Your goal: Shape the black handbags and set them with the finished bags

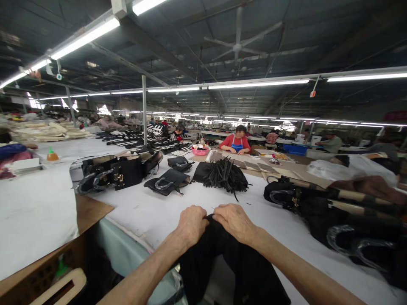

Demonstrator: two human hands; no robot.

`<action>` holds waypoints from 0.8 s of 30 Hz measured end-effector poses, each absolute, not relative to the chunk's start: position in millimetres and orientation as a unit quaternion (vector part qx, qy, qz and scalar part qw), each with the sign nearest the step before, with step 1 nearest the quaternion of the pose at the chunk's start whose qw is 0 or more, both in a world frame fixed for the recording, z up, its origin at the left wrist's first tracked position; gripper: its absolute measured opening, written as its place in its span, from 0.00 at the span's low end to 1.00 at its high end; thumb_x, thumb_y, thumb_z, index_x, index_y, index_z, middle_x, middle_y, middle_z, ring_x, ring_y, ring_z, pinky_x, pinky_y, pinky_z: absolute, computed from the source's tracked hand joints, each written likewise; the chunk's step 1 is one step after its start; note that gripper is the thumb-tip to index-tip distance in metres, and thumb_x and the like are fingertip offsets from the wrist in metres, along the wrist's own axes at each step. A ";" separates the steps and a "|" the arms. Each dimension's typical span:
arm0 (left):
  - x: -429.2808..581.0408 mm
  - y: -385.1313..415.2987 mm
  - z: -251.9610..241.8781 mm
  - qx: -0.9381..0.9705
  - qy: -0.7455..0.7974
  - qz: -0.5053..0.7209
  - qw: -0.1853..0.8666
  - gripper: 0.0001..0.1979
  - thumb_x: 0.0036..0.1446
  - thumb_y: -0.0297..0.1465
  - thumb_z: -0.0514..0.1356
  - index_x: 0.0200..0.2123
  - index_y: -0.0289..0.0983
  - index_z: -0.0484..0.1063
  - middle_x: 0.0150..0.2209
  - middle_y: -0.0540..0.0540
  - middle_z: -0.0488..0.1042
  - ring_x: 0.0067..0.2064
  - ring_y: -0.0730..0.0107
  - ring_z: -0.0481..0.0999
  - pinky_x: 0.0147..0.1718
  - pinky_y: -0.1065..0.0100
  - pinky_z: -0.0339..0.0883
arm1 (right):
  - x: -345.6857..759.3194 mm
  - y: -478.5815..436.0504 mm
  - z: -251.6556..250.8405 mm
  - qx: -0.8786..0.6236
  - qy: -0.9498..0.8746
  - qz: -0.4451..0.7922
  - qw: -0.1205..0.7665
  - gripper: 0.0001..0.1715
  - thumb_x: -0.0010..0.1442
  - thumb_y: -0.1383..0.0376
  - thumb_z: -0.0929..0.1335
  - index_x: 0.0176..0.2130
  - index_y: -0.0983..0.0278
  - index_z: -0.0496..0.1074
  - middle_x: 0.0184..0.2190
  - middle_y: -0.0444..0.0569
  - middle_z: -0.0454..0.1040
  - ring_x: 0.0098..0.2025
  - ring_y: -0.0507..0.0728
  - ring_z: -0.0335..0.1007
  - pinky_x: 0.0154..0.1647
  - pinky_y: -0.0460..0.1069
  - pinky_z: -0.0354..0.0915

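Both hands grip the upper edge of a black handbag (254,271) that hangs close in front of me at the table's near edge. My left hand (193,224) is closed on the edge from the left. A short way to the right, my right hand (237,221) pinches the same edge, its fingertips turned inward. A pale inside surface shows lower down between the dark sides. Beyond my hands lie a heap of black strips (225,176) and a small black bag with a wrapped handle (168,182). The fingertips are partly hidden behind the edge.
Black handbags (129,173) stand at left on the white table (187,205); more black handbags (330,212) lie at right. An orange glue bottle (52,155) is far left. A plastic crate (34,271) sits below. Across the table, a person in a red top (237,142) works beside a pink basin (200,151).
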State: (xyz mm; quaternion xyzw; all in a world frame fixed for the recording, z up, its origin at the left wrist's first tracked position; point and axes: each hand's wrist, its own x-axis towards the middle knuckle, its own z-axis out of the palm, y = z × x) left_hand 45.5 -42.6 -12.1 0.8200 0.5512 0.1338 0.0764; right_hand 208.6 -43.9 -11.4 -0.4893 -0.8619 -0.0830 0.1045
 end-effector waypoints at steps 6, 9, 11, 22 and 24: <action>43.1 -40.1 -16.3 0.831 0.527 0.151 0.094 0.11 0.46 0.30 0.52 0.25 0.38 0.74 0.25 0.45 0.74 0.28 0.68 0.70 0.25 0.71 0.54 | 201.2 -42.5 -10.0 -0.463 -0.878 -0.052 0.105 0.14 0.59 0.62 0.59 0.31 0.60 0.71 0.27 0.43 0.73 0.29 0.51 0.65 0.29 0.45 0.51; 43.0 -40.9 -17.0 0.823 0.524 0.179 0.130 0.10 0.46 0.30 0.53 0.24 0.37 0.74 0.22 0.48 0.72 0.26 0.71 0.67 0.25 0.71 0.52 | 198.8 -40.9 -10.2 -0.456 -0.884 -0.023 0.099 0.16 0.58 0.62 0.59 0.26 0.62 0.71 0.22 0.42 0.71 0.25 0.49 0.62 0.27 0.44 0.50; 37.9 -40.4 -16.0 0.814 0.518 0.197 0.174 0.10 0.45 0.32 0.54 0.23 0.36 0.73 0.20 0.49 0.70 0.25 0.71 0.65 0.24 0.72 0.52 | 199.4 -40.6 -10.0 -0.461 -0.881 -0.014 0.104 0.17 0.58 0.62 0.59 0.24 0.62 0.70 0.19 0.42 0.69 0.22 0.49 0.59 0.26 0.43 0.50; -33.3 -54.9 -23.5 0.705 0.448 0.290 0.467 0.26 0.51 0.47 0.46 0.29 0.30 0.69 0.23 0.47 0.68 0.23 0.74 0.63 0.23 0.73 0.57 | 202.0 -45.3 -5.0 -0.467 -0.876 0.004 0.124 0.24 0.61 0.57 0.55 0.21 0.63 0.67 0.17 0.41 0.64 0.22 0.49 0.55 0.28 0.43 0.50; -26.8 -67.2 -23.9 0.743 0.463 0.280 0.394 0.21 0.50 0.44 0.50 0.28 0.31 0.71 0.21 0.51 0.65 0.23 0.75 0.61 0.23 0.73 0.53 | 201.1 -45.7 -5.4 -0.467 -0.876 -0.003 0.123 0.23 0.61 0.58 0.55 0.22 0.63 0.67 0.18 0.42 0.65 0.23 0.49 0.56 0.28 0.43 0.50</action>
